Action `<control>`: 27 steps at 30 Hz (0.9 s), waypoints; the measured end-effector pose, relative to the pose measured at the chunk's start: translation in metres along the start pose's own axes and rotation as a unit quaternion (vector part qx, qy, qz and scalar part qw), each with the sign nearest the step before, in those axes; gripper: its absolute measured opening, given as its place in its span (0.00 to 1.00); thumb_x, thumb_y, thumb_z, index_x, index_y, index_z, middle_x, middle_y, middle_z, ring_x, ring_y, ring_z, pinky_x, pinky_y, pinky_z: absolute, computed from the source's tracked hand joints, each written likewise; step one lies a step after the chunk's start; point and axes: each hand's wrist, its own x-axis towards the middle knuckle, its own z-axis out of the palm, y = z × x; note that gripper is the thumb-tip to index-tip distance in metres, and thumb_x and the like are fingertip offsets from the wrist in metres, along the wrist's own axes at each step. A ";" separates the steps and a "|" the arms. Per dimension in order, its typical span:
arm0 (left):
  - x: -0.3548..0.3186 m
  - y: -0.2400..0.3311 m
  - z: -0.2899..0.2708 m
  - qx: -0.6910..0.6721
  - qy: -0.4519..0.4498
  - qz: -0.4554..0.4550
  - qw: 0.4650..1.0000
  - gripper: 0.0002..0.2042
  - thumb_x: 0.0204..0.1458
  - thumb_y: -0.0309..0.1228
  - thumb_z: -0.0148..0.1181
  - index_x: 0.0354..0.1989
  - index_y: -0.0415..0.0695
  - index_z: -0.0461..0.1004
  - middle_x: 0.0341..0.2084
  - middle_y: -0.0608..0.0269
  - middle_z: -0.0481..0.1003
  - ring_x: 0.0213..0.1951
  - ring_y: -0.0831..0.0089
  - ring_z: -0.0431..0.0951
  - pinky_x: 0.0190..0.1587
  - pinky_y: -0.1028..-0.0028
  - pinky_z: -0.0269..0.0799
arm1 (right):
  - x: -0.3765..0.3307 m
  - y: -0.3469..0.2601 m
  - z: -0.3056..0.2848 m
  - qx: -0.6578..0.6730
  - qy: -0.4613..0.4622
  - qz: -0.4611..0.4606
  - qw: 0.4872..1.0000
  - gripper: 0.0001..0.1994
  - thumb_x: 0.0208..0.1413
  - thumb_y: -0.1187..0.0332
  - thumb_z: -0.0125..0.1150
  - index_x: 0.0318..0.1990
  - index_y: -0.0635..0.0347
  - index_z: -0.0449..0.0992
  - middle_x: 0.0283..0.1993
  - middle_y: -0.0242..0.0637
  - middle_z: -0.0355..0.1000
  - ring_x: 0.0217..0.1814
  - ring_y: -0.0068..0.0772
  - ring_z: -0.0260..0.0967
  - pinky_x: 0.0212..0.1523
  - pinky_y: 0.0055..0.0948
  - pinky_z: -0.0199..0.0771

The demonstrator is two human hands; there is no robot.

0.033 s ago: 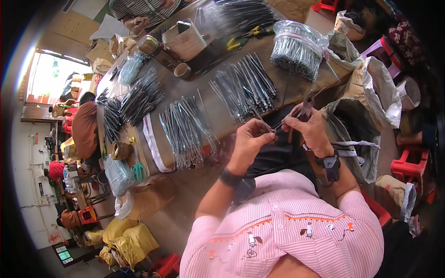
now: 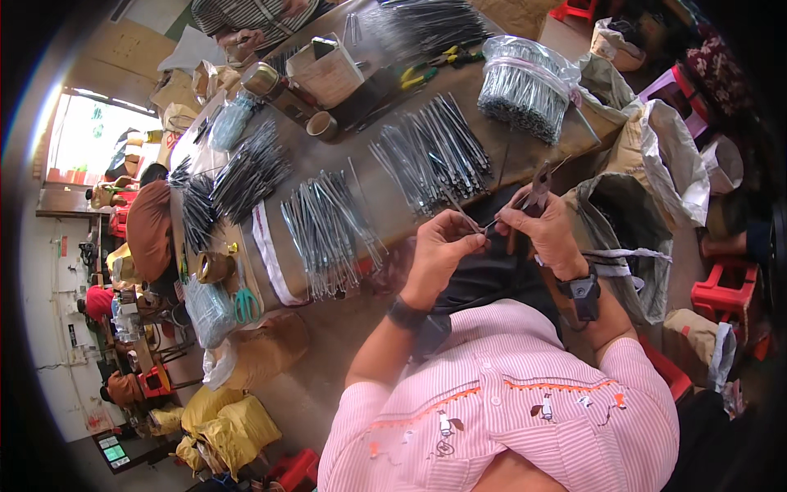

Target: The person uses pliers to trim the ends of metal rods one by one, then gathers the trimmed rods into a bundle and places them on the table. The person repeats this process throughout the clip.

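My left hand is closed, thumb and forefinger pinching a thin metal strip that slants up toward the table. My right hand meets it at the fingertips, pinching at the strip's near end. Pliers rest in the same right hand, jaws pointing up and away; its grip hides most of the handles. Both hands are over my lap at the table's near edge. Just beyond them lies a spread of metal strips, with another pile of strips to the left.
A plastic-wrapped bundle of strips stands at the table's right end, beside open sacks. Farther back are a cup, a cardboard box and yellow-handled pliers. Teal scissors lie left. Another person's hand shows across the table.
My right hand and the pliers have shifted very slightly to the left. My left hand's pinch looks the same.
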 end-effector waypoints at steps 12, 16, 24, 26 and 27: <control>-0.008 -0.003 -0.018 0.065 0.027 -0.042 0.997 0.09 0.51 0.17 0.63 0.41 0.35 0.74 0.30 0.60 0.78 0.34 0.73 0.81 0.38 0.76 0.80 | 0.018 0.002 0.004 0.055 0.129 -0.081 0.987 0.08 0.57 0.74 0.63 0.44 0.65 0.74 0.32 0.37 0.76 0.30 0.27 0.75 0.31 0.24 0.75; -0.012 -0.004 -0.007 0.104 -0.028 -0.060 0.992 0.13 0.51 0.16 0.61 0.46 0.36 0.73 0.32 0.62 0.77 0.34 0.74 0.81 0.37 0.77 0.79 | 0.015 0.004 -0.004 0.035 0.062 -0.017 0.997 0.10 0.56 0.74 0.63 0.44 0.65 0.74 0.32 0.38 0.76 0.29 0.27 0.74 0.32 0.25 0.75; -0.013 0.002 0.005 0.055 -0.068 -0.116 0.989 0.13 0.52 0.16 0.58 0.47 0.35 0.72 0.31 0.64 0.75 0.33 0.75 0.81 0.36 0.78 0.79 | 0.012 0.006 -0.011 0.115 0.006 0.128 0.985 0.12 0.54 0.74 0.66 0.44 0.66 0.75 0.35 0.42 0.77 0.29 0.30 0.75 0.31 0.26 0.77; -0.013 0.003 0.004 0.058 -0.077 -0.112 0.989 0.15 0.52 0.16 0.57 0.49 0.34 0.70 0.35 0.60 0.76 0.35 0.72 0.81 0.38 0.76 0.79 | 0.014 0.007 -0.011 0.114 0.007 0.123 0.986 0.11 0.53 0.74 0.67 0.42 0.66 0.75 0.35 0.41 0.77 0.28 0.30 0.75 0.30 0.25 0.77; -0.013 0.003 0.005 0.058 -0.084 -0.107 0.989 0.16 0.52 0.17 0.57 0.50 0.33 0.69 0.37 0.58 0.76 0.36 0.70 0.81 0.40 0.75 0.79 | 0.015 0.008 -0.010 0.115 0.005 0.120 0.986 0.10 0.53 0.74 0.67 0.41 0.66 0.75 0.34 0.41 0.77 0.28 0.30 0.76 0.30 0.25 0.77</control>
